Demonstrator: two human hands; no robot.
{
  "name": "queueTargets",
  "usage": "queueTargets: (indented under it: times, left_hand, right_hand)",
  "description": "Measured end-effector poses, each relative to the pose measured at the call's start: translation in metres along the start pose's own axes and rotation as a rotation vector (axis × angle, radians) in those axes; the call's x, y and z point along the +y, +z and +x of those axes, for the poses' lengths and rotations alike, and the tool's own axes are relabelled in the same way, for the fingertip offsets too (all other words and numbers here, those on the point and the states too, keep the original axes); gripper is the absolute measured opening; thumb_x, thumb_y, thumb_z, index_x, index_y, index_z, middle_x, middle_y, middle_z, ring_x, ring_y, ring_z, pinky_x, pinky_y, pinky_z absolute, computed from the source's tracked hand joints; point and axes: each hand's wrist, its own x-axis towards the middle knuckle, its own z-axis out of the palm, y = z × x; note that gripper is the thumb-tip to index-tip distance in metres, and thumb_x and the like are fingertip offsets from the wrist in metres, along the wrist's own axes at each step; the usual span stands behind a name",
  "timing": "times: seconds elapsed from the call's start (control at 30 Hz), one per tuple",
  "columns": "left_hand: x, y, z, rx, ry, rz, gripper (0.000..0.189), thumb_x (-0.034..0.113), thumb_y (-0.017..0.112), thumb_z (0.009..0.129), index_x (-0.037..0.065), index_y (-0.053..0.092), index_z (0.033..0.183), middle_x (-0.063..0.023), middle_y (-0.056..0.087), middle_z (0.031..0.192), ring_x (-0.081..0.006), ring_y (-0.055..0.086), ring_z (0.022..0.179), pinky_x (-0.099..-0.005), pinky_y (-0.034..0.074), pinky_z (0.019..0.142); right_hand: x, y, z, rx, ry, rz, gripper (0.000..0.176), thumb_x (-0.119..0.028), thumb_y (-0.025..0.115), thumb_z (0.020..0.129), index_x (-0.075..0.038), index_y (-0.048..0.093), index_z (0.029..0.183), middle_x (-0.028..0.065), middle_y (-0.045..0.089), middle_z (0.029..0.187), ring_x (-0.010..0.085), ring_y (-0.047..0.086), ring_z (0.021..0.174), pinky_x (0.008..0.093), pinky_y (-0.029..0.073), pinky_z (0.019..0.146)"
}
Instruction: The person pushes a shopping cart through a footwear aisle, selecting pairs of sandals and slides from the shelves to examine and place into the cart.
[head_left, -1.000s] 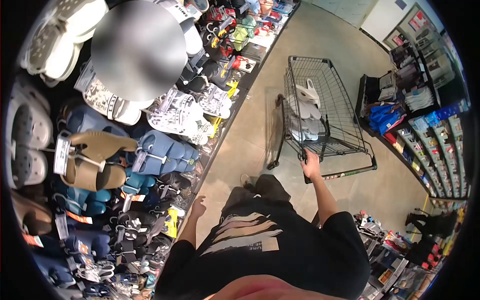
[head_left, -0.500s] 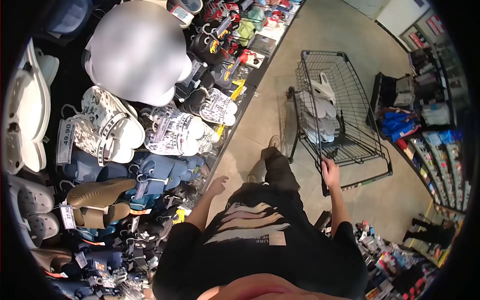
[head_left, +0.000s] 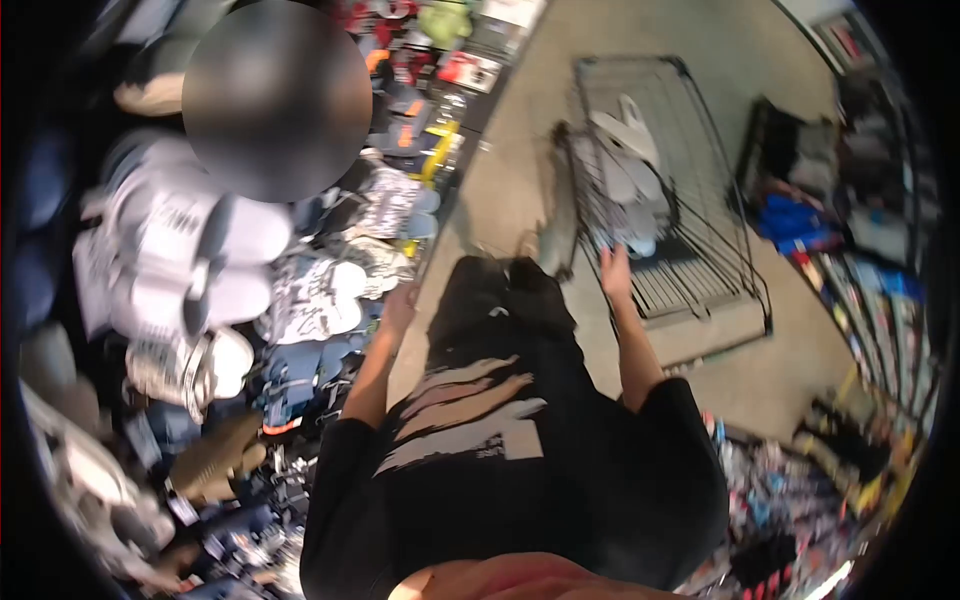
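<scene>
My left hand (head_left: 400, 306) is low beside the shoe rack, close to patterned black-and-white clogs (head_left: 318, 298). Its fingers are blurred, and whether it touches anything is unclear. At the near left side of a black wire shopping cart (head_left: 703, 130), my right hand (head_left: 615, 272) has its fingers stretched forward and slightly apart. It is beside the side rail, just below the light slippers (head_left: 640, 215) lying in the cart. A white clog (head_left: 630, 135) lies farther forward in the basket. Larger white slides (head_left: 170, 235) hang on the rack at left.
Hanging footwear fills the left side, with brown sandals (head_left: 220, 458) low down. Grey floor (head_left: 500, 175) runs between rack and cart. Shelves with blue packages (head_left: 795, 222) stand at right. A grey round blur covers part of the upper left.
The view has shifted, and the cart appears farther left and higher. My right hand has moved forward along the cart's side, its fingers now extended. My left hand is nearer the hanging footwear.
</scene>
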Motion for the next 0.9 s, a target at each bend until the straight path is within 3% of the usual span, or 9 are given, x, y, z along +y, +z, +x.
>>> queueTargets:
  times: [0.13,0.2,0.4,0.5,0.6,0.67,0.73,0.77,0.9]
  left_hand:
    - [0.015,-0.009,0.025,-0.025,0.075,-0.064,0.052,-0.014,0.052,0.073,0.004,0.067,0.119,-0.0206,0.067,0.107,-0.0371,0.065,0.102,-0.0418,0.053,0.086]
    - [0.023,-0.017,0.040,-0.153,-0.186,-0.075,0.056,-0.012,0.051,0.074,0.005,0.064,0.126,-0.0232,0.065,0.110,-0.0374,0.065,0.101,-0.0414,0.052,0.086]
    - [-0.020,0.004,0.079,-0.089,-0.061,-0.068,0.057,-0.008,0.047,0.077,0.006,0.062,0.131,-0.0265,0.063,0.112,-0.0417,0.062,0.106,-0.0462,0.050,0.094]
    - [-0.011,-0.004,0.089,-0.092,-0.087,-0.032,0.054,-0.008,0.046,0.080,0.006,0.063,0.129,-0.0245,0.065,0.112,-0.0402,0.062,0.109,-0.0451,0.051,0.095]
    - [-0.011,-0.005,0.099,-0.060,-0.088,-0.121,0.052,-0.008,0.044,0.081,0.006,0.063,0.128,-0.0219,0.067,0.109,-0.0389,0.064,0.103,-0.0465,0.051,0.092]
    - [-0.019,0.002,0.104,-0.024,-0.075,-0.150,0.045,-0.006,0.047,0.085,0.005,0.063,0.125,-0.0161,0.069,0.097,-0.0317,0.067,0.087,-0.0435,0.054,0.080]
    - [-0.016,0.000,0.105,-0.153,-0.401,-0.307,0.037,-0.002,0.051,0.089,0.005,0.064,0.123,-0.0107,0.068,0.086,-0.0226,0.065,0.073,-0.0367,0.053,0.068]
    - [-0.016,0.002,0.104,-0.087,-0.278,-0.145,0.032,0.002,0.055,0.092,0.006,0.065,0.122,-0.0075,0.064,0.079,-0.0176,0.060,0.064,-0.0327,0.050,0.060]
    - [0.032,-0.019,0.099,-0.157,-0.293,-0.090,0.038,0.003,0.057,0.090,0.008,0.064,0.127,-0.0070,0.066,0.081,-0.0169,0.063,0.073,-0.0316,0.052,0.070]
  right_hand:
    - [0.005,0.008,0.010,0.042,0.038,0.005,0.049,-0.039,0.047,0.108,0.005,0.055,0.129,0.0330,0.064,0.117,0.0504,0.060,0.111,0.0535,0.048,0.094]
    - [0.009,0.012,0.014,0.077,0.044,0.054,0.051,-0.040,0.045,0.108,0.003,0.056,0.131,0.0304,0.064,0.122,0.0485,0.059,0.115,0.0505,0.047,0.098]
    - [0.065,0.030,0.053,0.230,0.284,0.314,0.051,-0.042,0.047,0.107,0.005,0.066,0.116,0.0287,0.069,0.111,0.0454,0.063,0.109,0.0455,0.049,0.096]
    - [0.102,0.035,0.081,0.240,0.426,0.412,0.032,-0.029,0.062,0.099,0.001,0.068,0.110,0.0049,0.070,0.085,0.0116,0.066,0.071,0.0275,0.051,0.063]
    - [0.047,-0.001,0.109,0.216,0.520,0.325,0.027,-0.020,0.065,0.092,0.000,0.069,0.110,0.0054,0.070,0.085,0.0136,0.066,0.068,0.0280,0.053,0.064]
    - [0.037,-0.010,0.142,0.218,0.562,0.397,0.027,-0.014,0.066,0.087,-0.002,0.069,0.111,0.0062,0.071,0.084,0.0151,0.069,0.068,0.0290,0.054,0.066]
    - [0.027,-0.019,0.175,0.190,0.488,0.446,0.027,-0.014,0.066,0.087,-0.002,0.070,0.111,0.0067,0.071,0.085,0.0159,0.072,0.072,0.0289,0.055,0.067]
    - [0.022,-0.020,0.194,0.190,0.476,0.373,0.024,-0.012,0.064,0.089,-0.001,0.069,0.110,0.0075,0.072,0.087,0.0176,0.073,0.076,0.0295,0.056,0.067]
    - [0.046,-0.005,0.274,0.147,0.540,0.643,0.020,-0.010,0.059,0.093,-0.001,0.066,0.110,0.0087,0.071,0.090,0.0193,0.071,0.075,0.0298,0.055,0.064]
